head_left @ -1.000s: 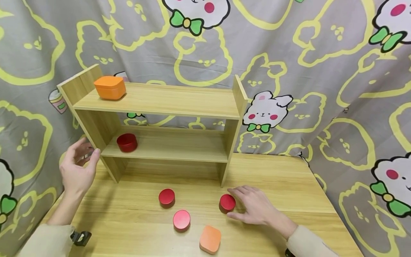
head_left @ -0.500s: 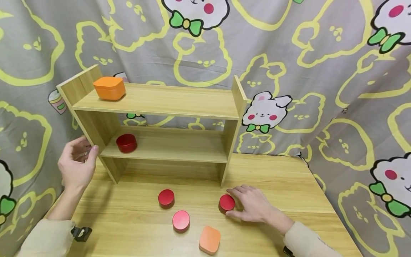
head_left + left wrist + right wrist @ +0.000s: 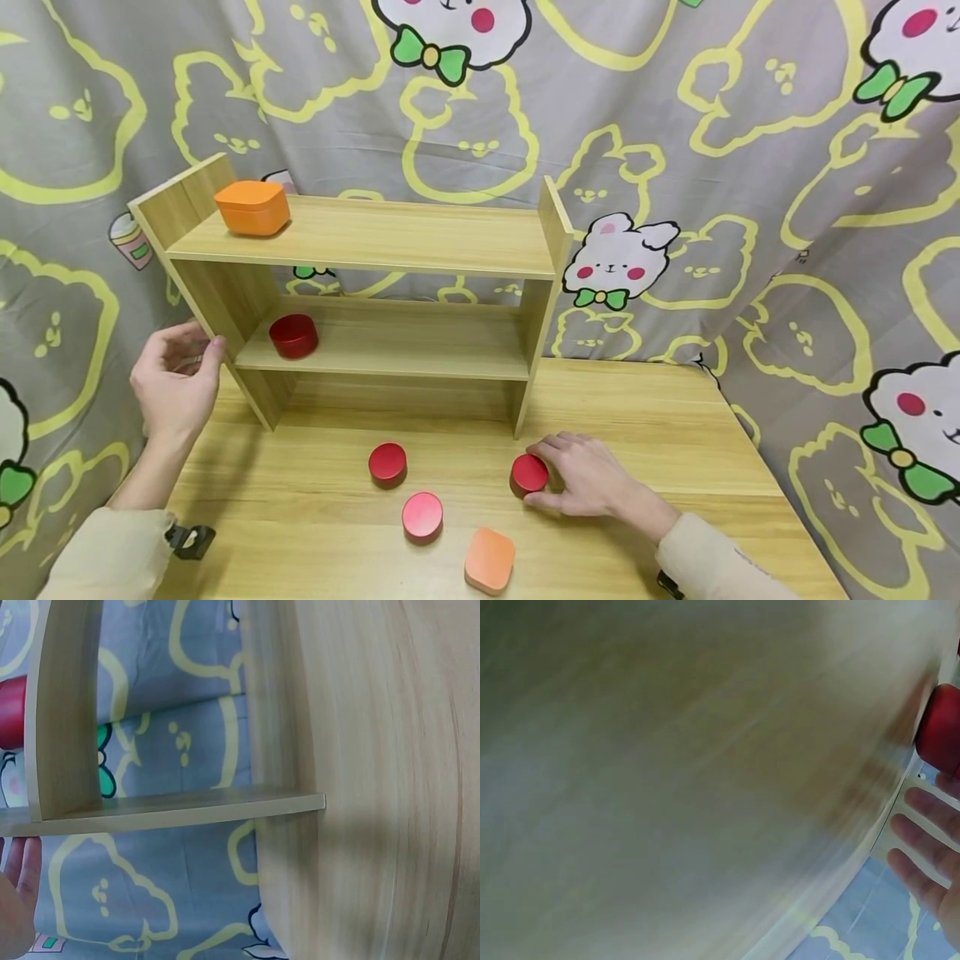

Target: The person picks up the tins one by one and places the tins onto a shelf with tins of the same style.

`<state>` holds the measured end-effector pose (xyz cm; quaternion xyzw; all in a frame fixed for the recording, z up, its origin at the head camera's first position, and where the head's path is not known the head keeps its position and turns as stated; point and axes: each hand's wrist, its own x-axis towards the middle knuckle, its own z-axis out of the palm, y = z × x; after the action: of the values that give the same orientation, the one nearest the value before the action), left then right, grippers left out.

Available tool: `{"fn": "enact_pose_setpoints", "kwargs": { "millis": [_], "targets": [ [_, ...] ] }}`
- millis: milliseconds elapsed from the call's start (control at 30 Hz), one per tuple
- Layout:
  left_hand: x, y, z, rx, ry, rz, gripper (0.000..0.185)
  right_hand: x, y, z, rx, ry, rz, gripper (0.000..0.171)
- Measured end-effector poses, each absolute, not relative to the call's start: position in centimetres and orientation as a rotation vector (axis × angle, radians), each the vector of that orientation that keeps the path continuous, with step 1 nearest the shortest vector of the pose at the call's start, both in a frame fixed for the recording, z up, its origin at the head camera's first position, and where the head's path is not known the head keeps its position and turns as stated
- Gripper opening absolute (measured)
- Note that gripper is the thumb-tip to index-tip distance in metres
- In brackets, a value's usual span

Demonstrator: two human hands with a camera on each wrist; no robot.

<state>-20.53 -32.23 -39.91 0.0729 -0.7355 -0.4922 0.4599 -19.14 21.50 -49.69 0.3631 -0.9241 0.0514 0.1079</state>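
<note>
My right hand (image 3: 588, 477) is at a round red tin (image 3: 529, 473) on the table, its thumb and index finger pinching the sides. In the right wrist view the tin (image 3: 940, 731) shows at the right edge, and the other fingers (image 3: 930, 847) are spread straight. My left hand (image 3: 176, 379) rests against the left side panel of a wooden shelf (image 3: 390, 242). Its thumb lies near the panel's front edge. In the left wrist view straight fingertips (image 3: 27, 862) touch the panel's outer face.
Two more round red tins (image 3: 387, 463) (image 3: 422, 517) and an orange square-cornered box (image 3: 490, 560) are on the table. An orange lidded box (image 3: 253, 207) sits on the top shelf, a red tin (image 3: 294, 335) on the middle one. A patterned curtain (image 3: 480, 100) hangs behind.
My right thumb and fingers have closed in on the red tin, which stays in place. My left hand has moved slightly up and left along the shelf's side. The other objects have not moved.
</note>
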Motion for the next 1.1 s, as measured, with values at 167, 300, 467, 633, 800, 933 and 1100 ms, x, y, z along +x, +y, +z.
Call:
{"fn": "enact_pose_setpoints", "kwargs": {
  "millis": [167,300,467,633,800,933,1100],
  "targets": [
    [-20.6,-32.4,-39.8,0.196,-1.82,-1.206,0.022,-19.2,21.4,-49.8,1.069,-2.712,0.137,0.06],
    [-20.7,-32.5,-39.8,0.218,-1.826,-1.201,0.021,-19.2,21.2,-49.8,1.069,-2.707,0.12,0.06],
    [-20.7,-32.5,-39.8,0.224,-1.822,-1.205,0.02,-19.1,20.9,-49.6,1.069,-2.706,0.101,0.06],
    [-20.8,-32.6,-39.9,0.191,-1.824,-1.197,0.023,-19.0,20.7,-49.4,1.076,-2.7,0.1,0.059],
    [-20.9,-32.7,-39.9,0.191,-1.844,-1.191,0.024,-18.8,20.4,-49.0,1.084,-2.681,0.117,0.057],
    [-20.9,-32.7,-39.9,0.199,-1.861,-1.194,0.025,-18.7,19.8,-48.6,1.098,-2.658,0.107,0.057],
    [-20.6,-32.8,-39.9,0.211,-1.873,-1.206,0.024,-18.9,18.7,-47.8,1.128,-2.615,0.094,0.057]
  ]
}}
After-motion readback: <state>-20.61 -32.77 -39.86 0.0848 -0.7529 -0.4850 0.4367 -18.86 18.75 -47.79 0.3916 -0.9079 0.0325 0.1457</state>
